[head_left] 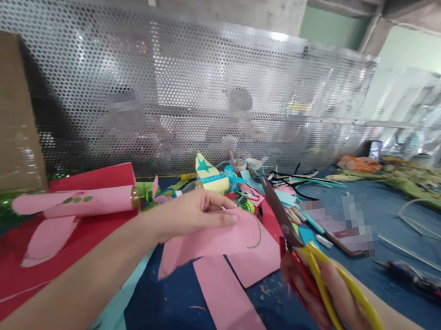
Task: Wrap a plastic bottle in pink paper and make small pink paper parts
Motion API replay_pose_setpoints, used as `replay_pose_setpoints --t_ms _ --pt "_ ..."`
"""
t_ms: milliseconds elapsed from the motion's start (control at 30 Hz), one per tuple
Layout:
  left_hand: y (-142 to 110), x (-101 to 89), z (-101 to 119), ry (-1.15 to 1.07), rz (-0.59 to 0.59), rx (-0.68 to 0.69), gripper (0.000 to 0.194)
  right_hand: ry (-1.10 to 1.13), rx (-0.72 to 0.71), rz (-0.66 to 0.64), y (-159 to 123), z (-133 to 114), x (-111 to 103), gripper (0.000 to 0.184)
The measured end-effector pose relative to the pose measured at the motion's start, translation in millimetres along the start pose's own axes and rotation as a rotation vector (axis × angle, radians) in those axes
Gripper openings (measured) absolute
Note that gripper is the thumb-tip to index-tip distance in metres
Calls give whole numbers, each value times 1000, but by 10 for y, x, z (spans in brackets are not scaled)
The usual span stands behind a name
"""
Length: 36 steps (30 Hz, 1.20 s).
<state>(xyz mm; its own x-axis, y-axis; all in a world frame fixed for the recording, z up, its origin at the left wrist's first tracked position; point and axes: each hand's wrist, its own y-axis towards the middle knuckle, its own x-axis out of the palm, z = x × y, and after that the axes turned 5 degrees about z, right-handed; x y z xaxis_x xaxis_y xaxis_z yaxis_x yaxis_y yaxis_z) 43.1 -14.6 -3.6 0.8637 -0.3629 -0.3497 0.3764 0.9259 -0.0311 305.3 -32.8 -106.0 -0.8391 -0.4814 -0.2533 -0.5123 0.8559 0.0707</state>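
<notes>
My left hand (198,213) pinches a sheet of pink paper (215,238) between thumb and fingers. A dark curved line is drawn near the sheet's right end. My right hand (319,289) is wrapped round the scissors (316,267), which have yellow and red handles. Their dark blades point up and away, to the right of the paper and apart from it; they look nearly closed. Under the held sheet lie a pink strip (235,313) and another pink piece (257,265). At left rests a pink paper-covered bottle (96,201) with wing-like flaps and green dots.
Red paper (2,266) covers the left side. Paper scraps, a yellow paper-wrapped piece (211,175) and a phone (335,228) lie beyond my hands. A glue gun (431,282) and dried leaves (430,193) are at right. A perforated metal screen (190,80) stands behind.
</notes>
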Motion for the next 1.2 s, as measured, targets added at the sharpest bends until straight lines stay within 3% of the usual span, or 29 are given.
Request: replay_pose_setpoints --t_ms 100,233,333,500,667,767,933,1067,1200 --pt "70 265 -77 -167 118 -47 23 240 55 68 124 -32 27 65" --pt "102 589 -162 -241 241 -152 34 232 56 152 234 -139 -7 53" --pt "85 706 -180 -263 258 -222 39 215 84 184 239 -198 -23 46" --pt "75 710 -185 -327 188 -289 46 221 100 213 231 -232 -5 40" --pt "105 662 -213 -257 173 -290 54 272 77 212 255 -230 -16 43" --pt "118 649 -195 -257 192 -247 47 327 48 198 273 -194 -22 49" --pt "125 637 -120 -286 295 -119 31 384 11 54 222 -112 0 57" --pt "106 636 -54 -310 338 -51 30 293 -61 -57 90 -134 -22 44" --pt "87 646 -22 -349 366 -17 32 26 -105 -85 -10 -219 -86 44"
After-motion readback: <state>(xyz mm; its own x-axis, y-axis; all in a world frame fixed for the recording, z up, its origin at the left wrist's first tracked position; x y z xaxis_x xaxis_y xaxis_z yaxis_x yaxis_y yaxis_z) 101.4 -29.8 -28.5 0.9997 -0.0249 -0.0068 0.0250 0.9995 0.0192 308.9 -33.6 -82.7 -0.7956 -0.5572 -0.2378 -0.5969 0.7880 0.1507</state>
